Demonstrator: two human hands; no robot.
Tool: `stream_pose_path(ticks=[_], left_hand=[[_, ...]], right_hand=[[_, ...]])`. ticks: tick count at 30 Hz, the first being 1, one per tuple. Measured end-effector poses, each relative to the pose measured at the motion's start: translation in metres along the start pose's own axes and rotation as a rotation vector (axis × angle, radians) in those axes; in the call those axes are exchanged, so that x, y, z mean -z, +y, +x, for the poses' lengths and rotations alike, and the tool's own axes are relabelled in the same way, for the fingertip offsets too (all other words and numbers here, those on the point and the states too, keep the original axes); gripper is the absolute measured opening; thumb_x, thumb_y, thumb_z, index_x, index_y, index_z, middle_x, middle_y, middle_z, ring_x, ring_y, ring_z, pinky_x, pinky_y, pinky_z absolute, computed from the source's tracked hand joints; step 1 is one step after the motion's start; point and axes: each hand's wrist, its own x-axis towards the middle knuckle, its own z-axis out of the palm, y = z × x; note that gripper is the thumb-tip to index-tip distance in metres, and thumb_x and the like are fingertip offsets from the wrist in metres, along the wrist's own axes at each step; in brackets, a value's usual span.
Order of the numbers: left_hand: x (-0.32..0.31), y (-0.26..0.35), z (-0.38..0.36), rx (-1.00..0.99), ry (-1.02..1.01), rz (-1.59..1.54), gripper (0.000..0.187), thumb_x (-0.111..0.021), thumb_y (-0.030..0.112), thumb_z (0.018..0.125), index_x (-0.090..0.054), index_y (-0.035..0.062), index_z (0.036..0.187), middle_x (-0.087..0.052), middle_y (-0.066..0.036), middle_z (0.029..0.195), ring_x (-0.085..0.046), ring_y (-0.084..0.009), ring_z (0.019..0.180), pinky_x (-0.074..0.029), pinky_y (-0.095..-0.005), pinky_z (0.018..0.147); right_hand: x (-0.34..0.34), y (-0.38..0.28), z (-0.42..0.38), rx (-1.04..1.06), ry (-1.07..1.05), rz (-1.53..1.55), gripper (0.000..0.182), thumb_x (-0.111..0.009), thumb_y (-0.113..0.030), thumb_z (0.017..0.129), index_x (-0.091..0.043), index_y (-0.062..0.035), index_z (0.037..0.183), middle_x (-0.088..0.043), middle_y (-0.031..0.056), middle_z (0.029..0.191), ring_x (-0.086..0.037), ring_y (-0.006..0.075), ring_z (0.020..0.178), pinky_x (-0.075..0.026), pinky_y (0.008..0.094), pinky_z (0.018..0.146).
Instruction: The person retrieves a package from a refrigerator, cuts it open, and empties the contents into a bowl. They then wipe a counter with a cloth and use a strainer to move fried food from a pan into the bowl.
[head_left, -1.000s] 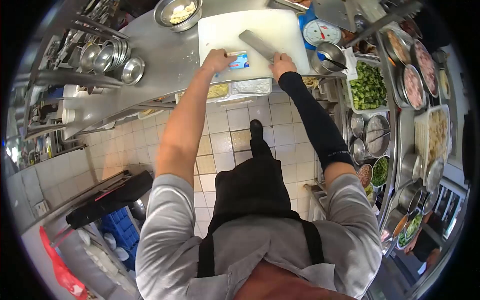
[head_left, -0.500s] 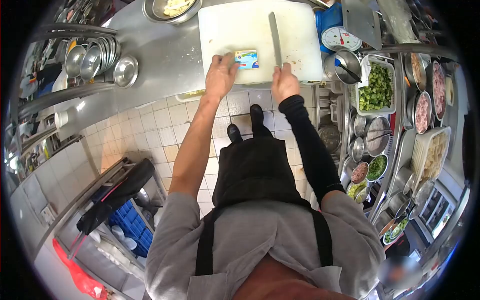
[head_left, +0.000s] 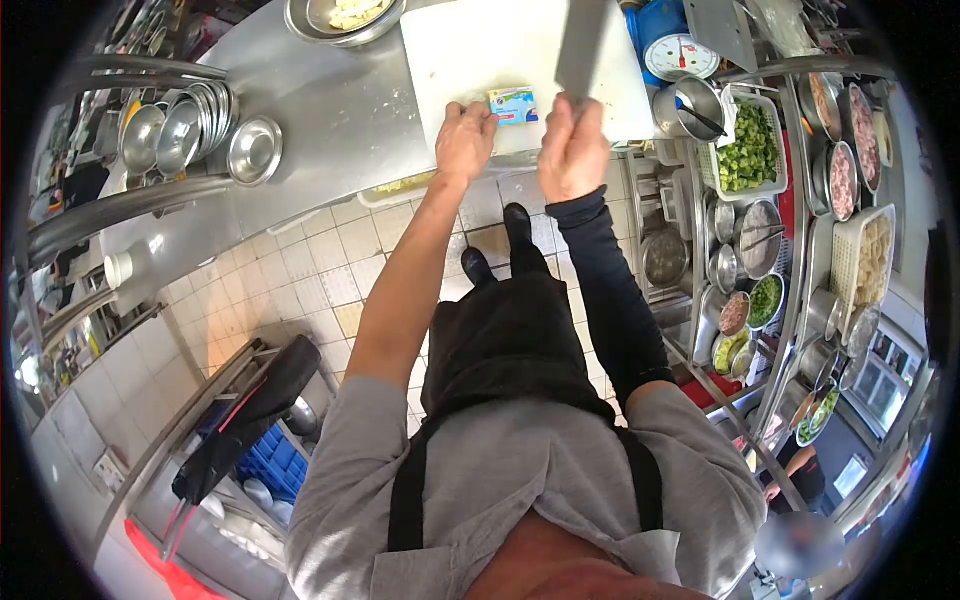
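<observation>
A white cutting board (head_left: 450, 60) lies on the steel counter. On it rests a small blue and yellow box (head_left: 513, 105). My left hand (head_left: 466, 138) is at the box's left side, fingers curled together; something pale shows near the fingertips, but I cannot make out what it is. My right hand (head_left: 574, 150) is wrapped round the handle of a knife (head_left: 583, 48), whose wide blade is raised over the right part of the board, pointing away from me.
At the right stand a blue scale (head_left: 682, 57), a steel pot (head_left: 690, 107) and a basket of chopped greens (head_left: 749, 148). Steel bowls (head_left: 255, 150) are at the left. A bowl of pale pieces (head_left: 350, 14) sits at the back. Another person (head_left: 800, 478) is at the lower right.
My right hand has lifted the knife from the board and turned its blade. The view has shifted slightly. Another person has come into view at the lower right.
</observation>
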Motion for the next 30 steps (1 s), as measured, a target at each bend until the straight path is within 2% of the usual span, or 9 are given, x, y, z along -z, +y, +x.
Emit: stream_pose_path(ticks=[2, 3, 5, 6, 18, 21, 25, 29, 30], left_hand=[[0.001, -0.002, 0.008, -0.019, 0.011, -0.009, 0.026, -0.065, 0.032, 0.094, -0.068, 0.0093, 0.106, -0.060, -0.020, 0.105, -0.065, -0.0388, 0.092, -0.052, -0.0460, 0.083], [-0.002, -0.006, 0.011, -0.032, 0.015, -0.011, 0.026, -0.065, 0.032, 0.094, -0.068, 0.0093, 0.106, -0.060, -0.020, 0.106, -0.065, -0.0389, 0.092, -0.052, -0.0462, 0.083], [-0.003, -0.013, -0.004, -0.022, -0.011, -0.009, 0.025, -0.065, 0.031, 0.094, -0.068, 0.0092, 0.105, -0.059, -0.021, 0.106, -0.064, -0.0393, 0.093, -0.052, -0.0464, 0.083], [-0.004, -0.009, 0.004, -0.016, -0.002, -0.019, 0.024, -0.065, 0.030, 0.094, -0.068, 0.0091, 0.105, -0.059, -0.021, 0.106, -0.064, -0.0396, 0.093, -0.052, -0.0465, 0.083], [-0.005, -0.010, 0.014, 0.031, -0.070, 0.033, 0.022, -0.066, 0.028, 0.092, -0.069, 0.0106, 0.105, -0.057, -0.022, 0.110, -0.063, -0.0410, 0.098, -0.053, -0.0489, 0.086], [-0.007, -0.010, 0.020, 0.087, -0.117, 0.064, 0.022, -0.065, 0.028, 0.092, -0.069, 0.0116, 0.106, -0.058, -0.022, 0.111, -0.063, -0.0401, 0.101, -0.052, -0.0478, 0.088], [-0.006, -0.013, 0.021, 0.045, -0.138, 0.094, 0.026, -0.065, 0.029, 0.092, -0.069, 0.0095, 0.108, -0.059, -0.023, 0.113, -0.062, -0.0393, 0.103, -0.052, -0.0459, 0.091], [-0.006, -0.022, 0.033, 0.035, -0.200, -0.003, 0.031, -0.063, 0.031, 0.094, -0.069, 0.0066, 0.112, -0.062, -0.023, 0.111, -0.062, -0.0381, 0.103, -0.050, -0.0438, 0.094], [0.006, -0.012, 0.035, 0.087, -0.234, 0.033, 0.050, -0.072, 0.037, 0.087, -0.064, 0.0056, 0.125, -0.056, -0.025, 0.125, -0.062, -0.0388, 0.107, -0.049, -0.0421, 0.098]], right_hand=[[-0.015, 0.015, -0.007, 0.030, 0.083, 0.101, 0.019, -0.056, -0.017, 0.100, -0.053, 0.0018, 0.101, -0.066, 0.0272, 0.076, -0.067, 0.0451, 0.074, -0.052, 0.0476, 0.061], [-0.035, 0.068, -0.013, 0.013, -0.107, -0.294, 0.022, -0.053, -0.019, 0.100, -0.053, 0.0024, 0.105, -0.067, 0.0302, 0.084, -0.066, 0.0480, 0.078, -0.052, 0.0531, 0.066], [-0.063, 0.125, -0.032, -0.244, -0.315, -0.512, 0.021, -0.053, -0.019, 0.097, -0.055, 0.0015, 0.101, -0.065, 0.0318, 0.083, -0.062, 0.0535, 0.079, -0.051, 0.0569, 0.070], [-0.068, 0.131, -0.029, -0.235, -0.294, -0.496, 0.023, -0.053, -0.020, 0.097, -0.055, 0.0025, 0.099, -0.065, 0.0332, 0.083, -0.063, 0.0535, 0.081, -0.051, 0.0568, 0.072], [-0.077, 0.111, -0.003, -0.312, -0.444, -0.523, 0.027, -0.057, -0.016, 0.091, -0.059, 0.0081, 0.103, -0.067, 0.0355, 0.094, -0.068, 0.0455, 0.096, -0.054, 0.0512, 0.085], [-0.072, 0.132, -0.021, -0.299, -0.440, -0.548, 0.031, -0.052, -0.017, 0.092, -0.055, 0.0087, 0.110, -0.066, 0.0364, 0.090, -0.065, 0.0511, 0.092, -0.053, 0.0553, 0.082], [-0.079, 0.156, 0.010, -0.104, -0.448, -0.494, 0.027, -0.054, -0.020, 0.093, -0.062, 0.0044, 0.100, -0.068, 0.0313, 0.094, -0.066, 0.0469, 0.092, -0.054, 0.0524, 0.084], [-0.009, 0.137, 0.043, -0.112, -0.284, -0.497, 0.030, -0.055, -0.027, 0.096, -0.057, 0.0023, 0.100, -0.067, 0.0316, 0.088, -0.067, 0.0483, 0.087, -0.054, 0.0554, 0.080], [0.002, 0.153, 0.063, -0.120, -0.291, -0.636, 0.032, -0.054, -0.029, 0.096, -0.057, 0.0020, 0.104, -0.069, 0.0296, 0.086, -0.068, 0.0468, 0.088, -0.054, 0.0549, 0.078]])
